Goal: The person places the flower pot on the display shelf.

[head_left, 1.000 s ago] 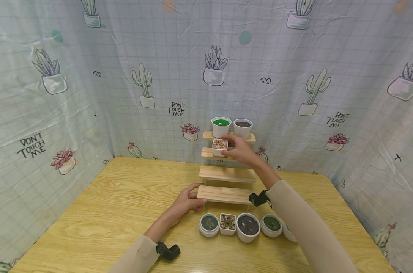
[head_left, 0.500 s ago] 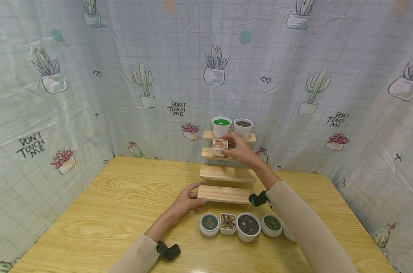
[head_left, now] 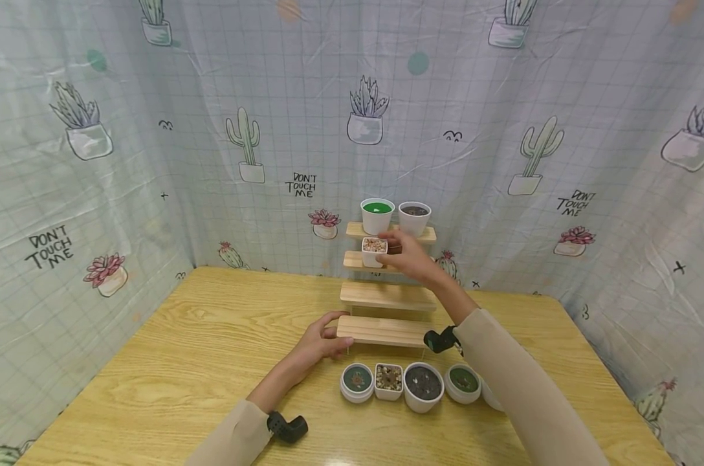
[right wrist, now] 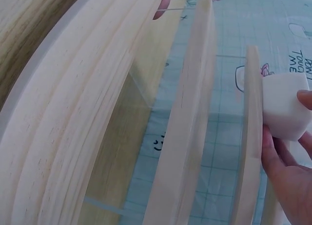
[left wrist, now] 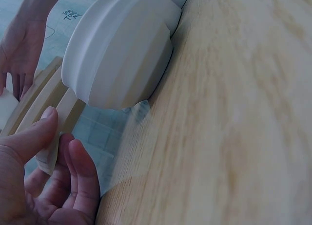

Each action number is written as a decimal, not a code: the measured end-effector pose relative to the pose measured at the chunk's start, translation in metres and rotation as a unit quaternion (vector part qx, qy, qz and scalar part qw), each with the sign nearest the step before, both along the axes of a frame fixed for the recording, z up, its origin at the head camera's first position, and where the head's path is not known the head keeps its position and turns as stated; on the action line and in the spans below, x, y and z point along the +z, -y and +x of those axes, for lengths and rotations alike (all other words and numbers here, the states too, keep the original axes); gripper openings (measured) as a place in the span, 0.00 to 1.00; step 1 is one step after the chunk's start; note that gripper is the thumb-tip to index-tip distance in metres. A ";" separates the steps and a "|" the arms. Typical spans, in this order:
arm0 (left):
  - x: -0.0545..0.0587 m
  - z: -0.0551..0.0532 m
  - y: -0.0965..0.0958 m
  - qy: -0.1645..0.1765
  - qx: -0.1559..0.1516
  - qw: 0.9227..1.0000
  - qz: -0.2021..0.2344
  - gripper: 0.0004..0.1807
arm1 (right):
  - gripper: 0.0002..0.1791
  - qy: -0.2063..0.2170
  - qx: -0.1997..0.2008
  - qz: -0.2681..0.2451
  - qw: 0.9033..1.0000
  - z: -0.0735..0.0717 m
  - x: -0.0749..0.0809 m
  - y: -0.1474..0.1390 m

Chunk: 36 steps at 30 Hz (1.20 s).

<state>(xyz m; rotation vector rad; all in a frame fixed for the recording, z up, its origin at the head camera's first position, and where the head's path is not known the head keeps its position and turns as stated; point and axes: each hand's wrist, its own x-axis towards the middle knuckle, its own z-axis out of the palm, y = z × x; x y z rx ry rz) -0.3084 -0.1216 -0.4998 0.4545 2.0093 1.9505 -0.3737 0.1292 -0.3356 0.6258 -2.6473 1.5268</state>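
My right hand (head_left: pixel 411 255) pinches a small square white pot (head_left: pixel 374 254) topped with pale pebbles, at the left part of the second-highest shelf (head_left: pixel 353 261) of a stepped wooden stand. In the right wrist view, the pot's base (right wrist: pixel 284 105) sits right at the shelf's surface, with a fingertip beside it. The left hand (head_left: pixel 319 341) grips the left end of the stand's lowest shelf (head_left: pixel 384 331). Its thumb (left wrist: pixel 41 130) lies on top of the board and the other fingers curl beneath, as the left wrist view shows.
On the top shelf stand a white pot with green filling (head_left: pixel 378 223) and one with dark soil (head_left: pixel 413 223). Several pots line the table before the stand, among them a round pot (head_left: pixel 356 392) and a larger dark-soil pot (head_left: pixel 422 404). A printed curtain (head_left: pixel 294 142) hangs behind.
The square pot has shifted very slightly to the left with the right hand's fingers on it. The left hand has stayed in place on the lowest shelf.
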 end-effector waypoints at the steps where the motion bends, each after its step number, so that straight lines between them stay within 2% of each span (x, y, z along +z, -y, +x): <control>1: 0.000 0.000 0.000 0.000 0.000 1.000 0.000 0.41 | 0.32 0.000 0.001 0.000 1.000 0.000 0.000 0.000; 19: 0.000 -0.001 -0.001 0.006 0.001 1.000 0.003 0.41 | 0.34 -0.004 0.000 -0.016 1.000 0.001 -0.003 -0.001; 30: 0.002 0.000 0.000 0.007 0.003 1.000 0.000 0.42 | 0.37 0.012 0.003 -0.016 1.000 0.015 -0.001 -0.022; 36: 0.004 0.002 0.000 0.004 0.003 1.000 -0.007 0.42 | 0.36 0.011 0.005 -0.003 1.000 0.035 0.000 -0.045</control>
